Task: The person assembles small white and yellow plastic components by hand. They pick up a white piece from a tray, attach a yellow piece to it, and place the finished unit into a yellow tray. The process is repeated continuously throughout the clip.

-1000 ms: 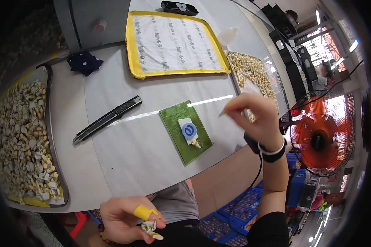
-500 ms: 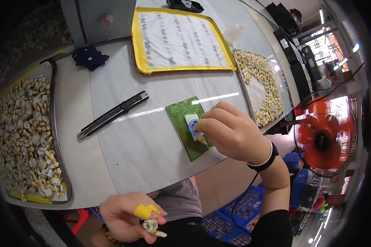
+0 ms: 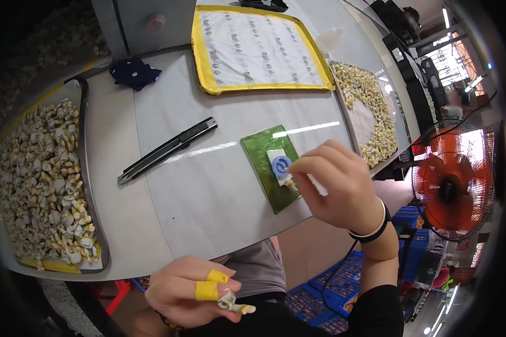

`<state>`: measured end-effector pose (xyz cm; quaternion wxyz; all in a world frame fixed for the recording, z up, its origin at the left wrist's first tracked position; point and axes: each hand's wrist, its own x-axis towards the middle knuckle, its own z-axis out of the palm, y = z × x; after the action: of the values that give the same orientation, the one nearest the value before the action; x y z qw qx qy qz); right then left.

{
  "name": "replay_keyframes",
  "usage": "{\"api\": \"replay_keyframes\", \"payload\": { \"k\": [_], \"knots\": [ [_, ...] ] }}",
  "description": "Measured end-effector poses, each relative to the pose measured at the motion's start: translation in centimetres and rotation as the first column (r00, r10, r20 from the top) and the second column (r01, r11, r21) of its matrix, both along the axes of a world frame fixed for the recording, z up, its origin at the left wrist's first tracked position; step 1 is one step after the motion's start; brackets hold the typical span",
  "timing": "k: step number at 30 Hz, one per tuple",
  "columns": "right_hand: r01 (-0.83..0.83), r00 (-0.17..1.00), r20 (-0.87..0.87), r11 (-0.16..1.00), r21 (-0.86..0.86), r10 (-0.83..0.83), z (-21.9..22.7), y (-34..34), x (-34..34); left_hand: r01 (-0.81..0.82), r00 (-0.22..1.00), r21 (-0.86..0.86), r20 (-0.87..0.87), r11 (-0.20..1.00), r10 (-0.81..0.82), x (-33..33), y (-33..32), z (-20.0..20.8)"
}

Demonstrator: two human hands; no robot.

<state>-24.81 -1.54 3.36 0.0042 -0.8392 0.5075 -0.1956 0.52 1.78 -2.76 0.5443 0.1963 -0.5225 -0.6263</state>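
My left hand (image 3: pixel 185 292), with yellow tape wrapped on its fingers, pinches a small white piece (image 3: pixel 229 302) with a curled end and a yellowish tip, below the table's near edge. Over the right part of the table, my right hand (image 3: pixel 343 188) has its thumb and finger pressed together beside a blue round mould-like disc (image 3: pixel 281 167). Whatever sits between those fingertips is too small to make out. Under the disc is a white block (image 3: pixel 272 153), lying on a green rectangular plate (image 3: pixel 258 147). Another small yellowish piece (image 3: pixel 289 183) shows at the block's near end.
A black utility knife (image 3: pixel 168 150) lies left of the plate. Heaped trays of small white-yellow pieces stand left (image 3: pixel 45 185) and right (image 3: pixel 379 118). Behind are a yellow-rimmed cloth-covered tray (image 3: pixel 208 84), a dark cloth (image 3: pixel 134 74) and a translucent bottle (image 3: pixel 329 39). An orange fan (image 3: pixel 452 180) stands right.
My right fingertips have drawn back from the middle of the blue disc to its right edge, uncovering its face. The left hand still holds the small white piece. The whole view has shifted slightly.
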Motion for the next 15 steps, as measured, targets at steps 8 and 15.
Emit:
{"api": "replay_keyframes", "payload": {
  "k": [8,15],
  "knots": [
    [-0.306,0.629,0.767,0.947,0.099,0.123,1.0,3.8,4.4,0.045,0.996,-0.170,0.085,0.984,-0.031,-0.2,-0.5,0.2],
    [-0.296,0.729,0.679,0.935,0.194,0.090,1.6,4.3,5.8,0.099,0.987,-0.190,0.141,0.977,-0.073,-0.2,-0.7,0.5]
  ]
}}
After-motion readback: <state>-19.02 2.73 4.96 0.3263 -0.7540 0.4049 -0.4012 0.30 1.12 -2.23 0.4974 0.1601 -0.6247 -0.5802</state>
